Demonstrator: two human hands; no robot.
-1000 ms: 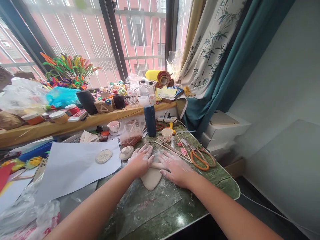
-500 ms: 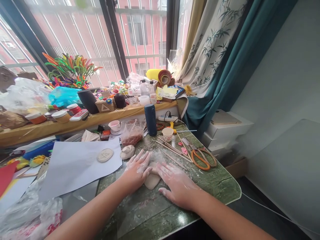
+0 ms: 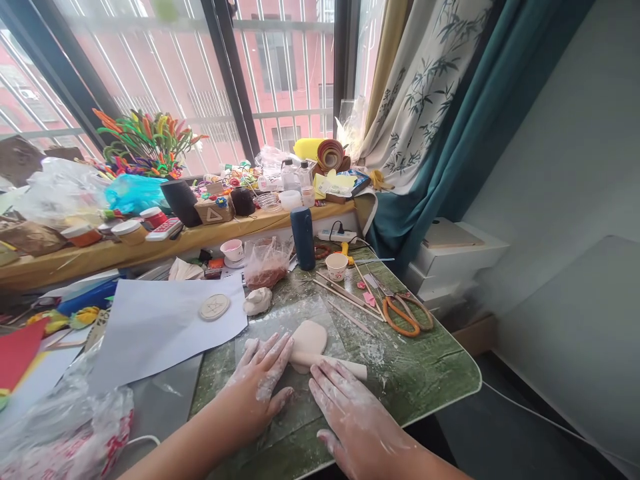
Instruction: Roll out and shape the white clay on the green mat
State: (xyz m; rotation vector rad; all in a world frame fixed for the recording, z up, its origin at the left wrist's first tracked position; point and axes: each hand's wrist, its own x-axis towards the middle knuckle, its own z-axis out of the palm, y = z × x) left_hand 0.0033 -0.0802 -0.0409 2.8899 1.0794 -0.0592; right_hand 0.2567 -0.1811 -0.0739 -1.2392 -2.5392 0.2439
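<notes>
My left hand (image 3: pixel 260 381) and my right hand (image 3: pixel 350 410) lie flat, fingers stretched, both dusted with white powder. Their fingertips press on a pale rolling stick (image 3: pixel 345 365) that lies across the near edge of a flattened slab of beige clay (image 3: pixel 310 337). The slab rests on a clear plastic sheet (image 3: pixel 280 320) on the green table (image 3: pixel 425 373). A small lump of clay (image 3: pixel 257 301) sits just beyond the sheet, and a round clay disc (image 3: pixel 215 307) with a star mark lies on white paper (image 3: pixel 155 327) at the left.
Orange-handled scissors (image 3: pixel 403 315), wooden sticks (image 3: pixel 345 293) and a paper cup (image 3: pixel 336 266) lie at the far right of the table. A dark blue cylinder (image 3: pixel 303 237) and a plastic bag (image 3: pixel 266 263) stand behind. The window ledge (image 3: pixel 150 243) is crowded with craft supplies. White boxes (image 3: pixel 450 257) sit right.
Both hands have drawn back toward me, rolling the stick from the far part of the clay to its near edge. The slab now lies uncovered beyond my fingers.
</notes>
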